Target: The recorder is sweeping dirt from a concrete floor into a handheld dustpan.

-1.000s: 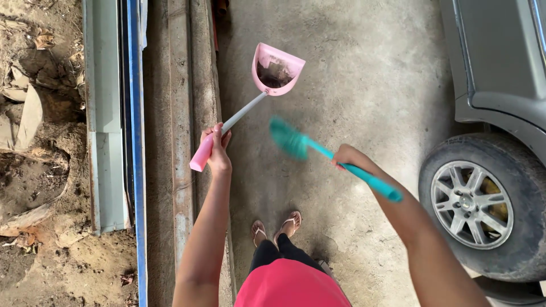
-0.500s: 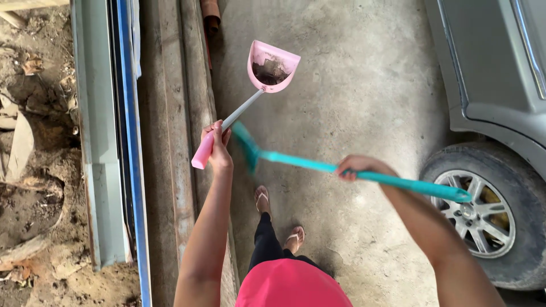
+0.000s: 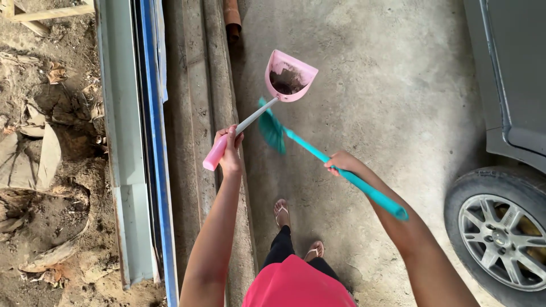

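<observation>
My left hand [image 3: 229, 149] grips the pink grip of a long-handled pink dustpan [image 3: 289, 75], held out ahead above the concrete floor; dark dirt lies in its pan. My right hand [image 3: 341, 162] is closed around the handle of a teal broom [image 3: 333, 163], whose blurred bristle head [image 3: 271, 129] sits just below the dustpan's grey shaft. My feet in sandals [image 3: 281, 211] stand on the floor below, one ahead of the other.
A grey car [image 3: 512, 74] with its wheel [image 3: 500, 233] fills the right side. Metal rails and a blue-edged beam [image 3: 149, 142] run along the left, with bare dirt and debris [image 3: 40, 170] beyond. A rusty pipe [image 3: 232, 16] lies at the top.
The broom head swung left across the floor and back up toward the dustpan. I stepped forward; the car wheel slid lower right in view. The dustpan stayed held out ahead.
</observation>
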